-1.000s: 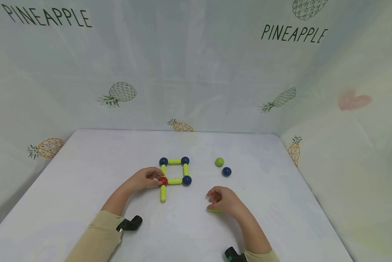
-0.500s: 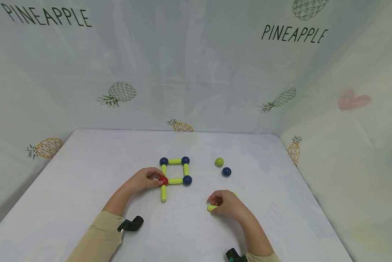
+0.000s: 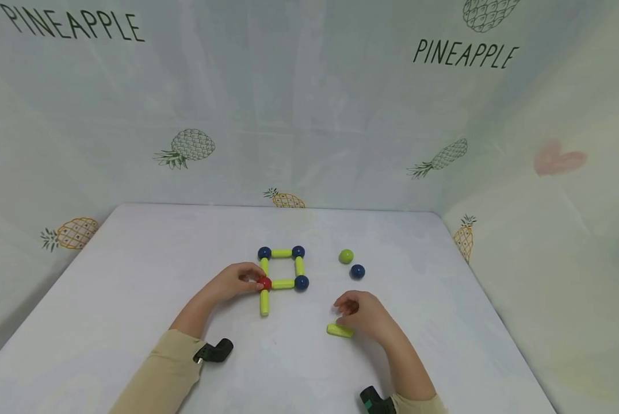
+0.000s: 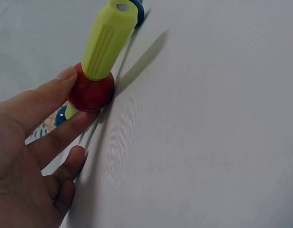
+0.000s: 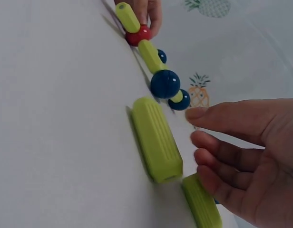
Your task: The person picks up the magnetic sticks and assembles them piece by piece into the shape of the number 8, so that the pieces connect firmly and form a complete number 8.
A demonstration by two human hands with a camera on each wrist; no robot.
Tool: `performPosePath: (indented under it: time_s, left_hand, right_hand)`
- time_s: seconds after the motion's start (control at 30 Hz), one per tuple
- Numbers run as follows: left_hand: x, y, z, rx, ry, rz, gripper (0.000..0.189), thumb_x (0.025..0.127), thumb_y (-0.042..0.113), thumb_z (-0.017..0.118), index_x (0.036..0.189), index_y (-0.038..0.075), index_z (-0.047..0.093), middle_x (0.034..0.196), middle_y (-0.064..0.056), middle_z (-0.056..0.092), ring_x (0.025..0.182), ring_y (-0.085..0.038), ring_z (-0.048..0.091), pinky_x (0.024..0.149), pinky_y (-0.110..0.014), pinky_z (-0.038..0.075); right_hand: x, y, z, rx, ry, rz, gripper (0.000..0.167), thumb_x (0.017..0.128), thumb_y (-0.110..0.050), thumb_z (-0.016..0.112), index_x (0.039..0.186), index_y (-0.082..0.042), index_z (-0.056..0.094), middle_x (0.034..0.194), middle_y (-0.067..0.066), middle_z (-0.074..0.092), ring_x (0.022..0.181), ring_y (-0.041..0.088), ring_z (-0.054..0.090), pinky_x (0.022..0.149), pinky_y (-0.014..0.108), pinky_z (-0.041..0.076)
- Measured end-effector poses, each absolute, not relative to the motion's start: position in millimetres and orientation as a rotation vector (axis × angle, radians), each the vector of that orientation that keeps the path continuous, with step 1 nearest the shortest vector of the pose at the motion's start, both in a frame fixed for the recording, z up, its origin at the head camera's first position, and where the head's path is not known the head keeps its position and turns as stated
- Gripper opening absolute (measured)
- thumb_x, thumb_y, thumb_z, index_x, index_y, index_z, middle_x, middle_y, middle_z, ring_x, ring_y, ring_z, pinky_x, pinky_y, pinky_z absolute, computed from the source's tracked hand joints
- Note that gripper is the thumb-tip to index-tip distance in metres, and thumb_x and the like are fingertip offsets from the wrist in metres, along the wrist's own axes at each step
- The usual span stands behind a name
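My left hand pinches a red ball between thumb and finger. That ball forms one corner of a square of yellow-green magnetic rods, whose other corners are blue balls. From the red ball another rod sticks out toward the near side. My right hand hovers with loosely bent fingers beside a loose yellow-green rod lying on the table. In the right wrist view there is a gap between the fingers and this rod. A second loose rod lies under the right fingers, partly cut off by the frame.
Behind the right hand, a loose green ball and a loose blue ball sit on the white table. A pineapple-printed cloth hangs behind the table and along its sides.
My right hand has let go of the loose rod and lifted slightly away, leaving more of the rod showing. The left hand and the square have shifted a little to the right.
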State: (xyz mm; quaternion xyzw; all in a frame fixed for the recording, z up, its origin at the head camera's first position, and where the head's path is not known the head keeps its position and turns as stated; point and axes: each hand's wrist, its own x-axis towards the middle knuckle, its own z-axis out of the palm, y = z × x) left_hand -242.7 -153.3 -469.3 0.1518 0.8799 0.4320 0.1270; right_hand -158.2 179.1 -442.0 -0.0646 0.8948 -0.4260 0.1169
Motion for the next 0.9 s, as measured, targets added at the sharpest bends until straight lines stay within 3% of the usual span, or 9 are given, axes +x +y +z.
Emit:
performPosePath:
  time_s: [0.23, 0.57, 0.9]
  left_hand:
    - [-247.2, -141.4, -466.4, 0.438, 2.561, 1.280, 0.021, 0.087, 0.017, 0.075, 0.107, 0.015, 0.070, 0.101, 0.002, 0.067, 0.092, -0.021, 0.052, 0.083, -0.037, 0.043]
    - [-256.3, -129.9, -470.9, 0.443, 2.564, 1.309, 0.022, 0.087, 0.017, 0.075, 0.108, 0.011, 0.070, 0.100, 0.000, 0.067, 0.098, -0.023, 0.054, 0.090, -0.041, 0.043]
    - [-264.7, -118.1, -472.0, 0.435, 2.557, 1.339, 0.020, 0.088, 0.018, 0.074, 0.108, 0.014, 0.070, 0.100, 0.002, 0.067, 0.097, -0.023, 0.053, 0.088, -0.041, 0.042]
  right_hand:
    - [-173.6, 190.7, -439.1, 0.003, 2.755, -1.320, 0.024, 0.078, -0.005, 0.080, 0.099, -0.008, 0.070, 0.090, 0.002, 0.063, 0.083, 0.017, 0.057, 0.069, 0.031, 0.049]
    - [-191.1, 202.0, -439.9, 0.174, 2.796, -1.410, 0.036, 0.082, -0.008, 0.077, 0.115, -0.005, 0.066, 0.115, 0.010, 0.062, 0.105, 0.027, 0.054, 0.084, 0.041, 0.048]
    - [-212.0, 208.4, -447.5, 0.260, 2.809, -1.459, 0.043, 0.082, -0.012, 0.078, 0.123, -0.005, 0.064, 0.124, 0.015, 0.055, 0.109, 0.031, 0.051, 0.083, 0.044, 0.047]
